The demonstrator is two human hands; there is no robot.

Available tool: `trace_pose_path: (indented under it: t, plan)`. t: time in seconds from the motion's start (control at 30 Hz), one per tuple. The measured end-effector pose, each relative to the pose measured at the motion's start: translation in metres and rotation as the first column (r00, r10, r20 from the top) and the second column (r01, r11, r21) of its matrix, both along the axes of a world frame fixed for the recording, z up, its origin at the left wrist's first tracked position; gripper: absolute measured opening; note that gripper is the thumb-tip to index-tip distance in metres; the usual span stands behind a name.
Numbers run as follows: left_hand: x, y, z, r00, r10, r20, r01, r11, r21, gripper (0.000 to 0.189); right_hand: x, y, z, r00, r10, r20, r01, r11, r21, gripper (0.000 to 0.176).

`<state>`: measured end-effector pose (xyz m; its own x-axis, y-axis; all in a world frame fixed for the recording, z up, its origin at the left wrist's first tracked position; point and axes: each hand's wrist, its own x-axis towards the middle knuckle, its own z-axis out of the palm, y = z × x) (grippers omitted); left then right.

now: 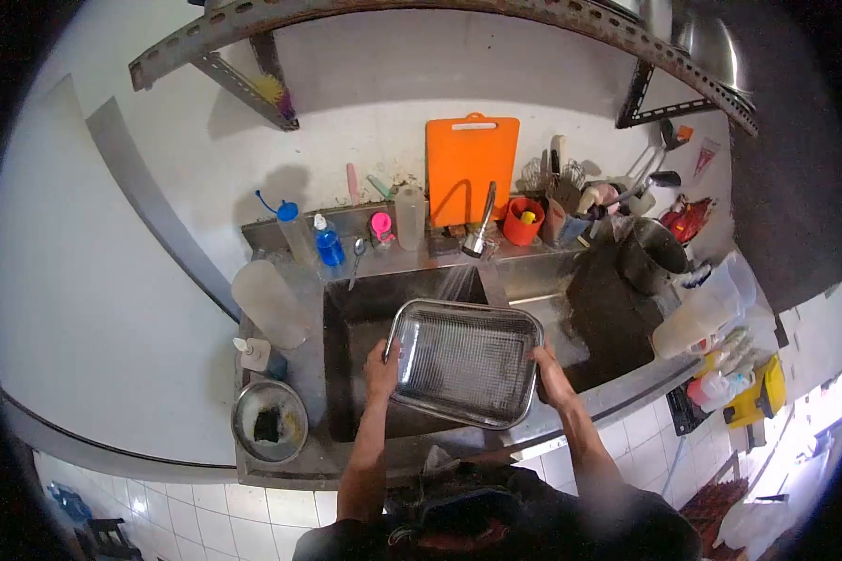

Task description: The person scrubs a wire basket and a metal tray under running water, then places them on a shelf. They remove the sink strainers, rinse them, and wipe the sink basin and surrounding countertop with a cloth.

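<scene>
In the head view, both hands hold a tray [466, 363] over the near part of the left basin [346, 397]. The tray is a rounded-cornered rectangle with a shiny, smooth rim and a base patterned in a fine grid; it lies slightly askew. The left hand [382, 372] grips its left side and the right hand [553, 376] its right side, fingers curled close against the edges; their undersides are hidden, so how tightly the fingertips press cannot be told.

Behind the tray, a metal tap [478, 245] sends a fan of thin jets down into the basin. A flat orange board [472, 159], with a handle slot on top, leans on the stained wall. A round red cup [522, 227] stands to its right, and a squat blue bottle [328, 245] and a slim metal spoon [357, 258] are to its left.

At left, a round metal bowl [270, 456] holds something dark and foam. Beyond the right basin [617, 327] are a deep, dull metal pot [647, 266] and a cloudy plastic jug [706, 309], which is tilted.
</scene>
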<state>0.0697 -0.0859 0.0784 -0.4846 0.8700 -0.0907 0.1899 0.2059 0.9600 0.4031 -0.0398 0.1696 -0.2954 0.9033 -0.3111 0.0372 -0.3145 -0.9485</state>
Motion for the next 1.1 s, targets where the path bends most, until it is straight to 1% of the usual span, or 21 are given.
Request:
trace_pose_path:
  t: [0.03,0.13,0.17,0.23,0.3,0.37,0.4,0.43,0.47,0.53,0.57,0.6,0.63,0.67,0.73,0.83,0.87,0.93,0.97,1.03,1.1]
  plan:
    - [0.007,-0.002,-0.003,0.988,0.081,-0.130,-0.079,0.997,0.017,0.036,-0.003,-0.004,-0.005,0.998,-0.021,-0.052,0.023,0.999,0.048,0.062]
    - [0.007,0.001,-0.052,0.964,0.191,-0.183,-0.133,0.949,0.285,0.035,0.002,-0.005,-0.013,0.997,-0.025,-0.072,0.031,0.997,0.077,0.062]
    - [0.006,-0.002,-0.055,0.980,0.138,-0.140,-0.107,0.972,0.211,0.034,0.004,-0.007,-0.004,0.996,-0.018,-0.085,0.020,0.999,0.030,0.062]
    - [0.009,-0.015,-0.014,0.998,0.042,-0.041,-0.040,0.997,0.061,0.034,0.004,-0.013,-0.003,0.995,-0.043,-0.093,0.037,0.997,-0.070,0.062]
    - [0.004,-0.012,0.004,0.995,0.048,-0.086,-0.049,0.999,-0.011,0.034,0.003,-0.008,-0.015,0.991,-0.103,-0.083,0.090,0.985,-0.151,0.063]
    - [0.005,-0.012,0.023,0.986,0.072,-0.152,-0.065,0.997,0.045,0.034,0.010,-0.012,-0.032,0.992,-0.124,0.011,0.123,0.991,0.055,0.062]
    - [0.011,-0.018,0.047,0.995,0.063,-0.083,-0.057,0.995,0.080,0.035,0.009,-0.011,-0.035,0.989,-0.137,0.051,0.128,0.979,0.159,0.062]
    - [0.022,-0.023,0.078,0.998,0.056,-0.016,-0.054,0.991,0.121,0.036,0.002,-0.017,-0.001,0.959,-0.226,0.168,0.173,0.944,0.282,0.053]
    - [0.030,-0.023,0.100,0.998,0.048,0.049,-0.055,0.984,0.168,0.037,0.007,-0.014,0.008,0.962,-0.271,0.043,0.228,0.878,0.421,0.048]
    - [0.036,-0.026,0.108,0.994,-0.112,-0.020,0.112,0.941,0.320,0.048,0.019,-0.010,0.077,0.937,-0.322,0.138,0.152,0.728,0.668,0.046]
    - [0.039,-0.027,0.106,0.972,-0.228,0.059,0.177,0.873,0.454,0.054,0.020,-0.017,0.125,0.913,-0.372,0.166,0.136,0.663,0.736,0.045]
    - [0.041,-0.027,0.104,0.927,-0.357,0.113,0.229,0.780,0.583,0.061,0.041,-0.014,0.135,0.849,-0.494,0.187,0.195,0.621,0.759,0.043]
    - [0.040,-0.026,0.106,0.923,-0.368,0.109,0.234,0.766,0.599,0.060,0.061,-0.015,0.159,0.808,-0.566,0.163,0.286,0.618,0.732,0.041]
    - [0.040,-0.026,0.110,0.918,-0.382,0.106,0.241,0.750,0.615,0.060,0.063,-0.031,0.204,0.717,-0.672,0.183,0.236,0.481,0.844,0.038]
    - [0.038,-0.030,0.100,0.904,-0.380,0.194,0.199,0.779,0.595,0.057,0.109,-0.040,0.252,0.601,-0.799,0.018,0.380,0.306,0.873,0.048]
    - [0.039,-0.042,0.064,0.881,-0.261,0.396,0.057,0.887,0.458,0.050,0.130,-0.040,0.355,0.619,-0.698,-0.361,0.396,-0.121,0.910,0.044]
    - [0.041,-0.047,0.055,0.889,-0.191,0.416,0.005,0.913,0.409,0.047,0.110,-0.045,0.398,0.409,-0.825,-0.389,0.178,-0.346,0.921,0.034]
    - [0.043,-0.056,0.029,0.909,-0.106,0.402,-0.057,0.926,0.374,0.044,0.014,-0.074,0.466,0.638,-0.573,-0.514,0.161,-0.554,0.817,0.075]
    - [0.043,-0.057,0.011,0.923,-0.085,0.374,-0.073,0.918,0.389,0.043,0.000,-0.069,0.497,0.667,-0.525,-0.529,0.089,-0.649,0.756,0.046]
    - [0.043,-0.060,-0.023,0.941,-0.045,0.335,-0.113,0.892,0.437,0.040,-0.048,-0.049,0.549,0.721,-0.451,-0.527,0.028,-0.740,0.672,0.043]
    - [0.040,-0.070,-0.027,0.915,-0.041,0.402,-0.120,0.922,0.369,0.039,-0.102,-0.025,0.590,0.775,-0.390,-0.496,0.000,-0.786,0.618,0.042]
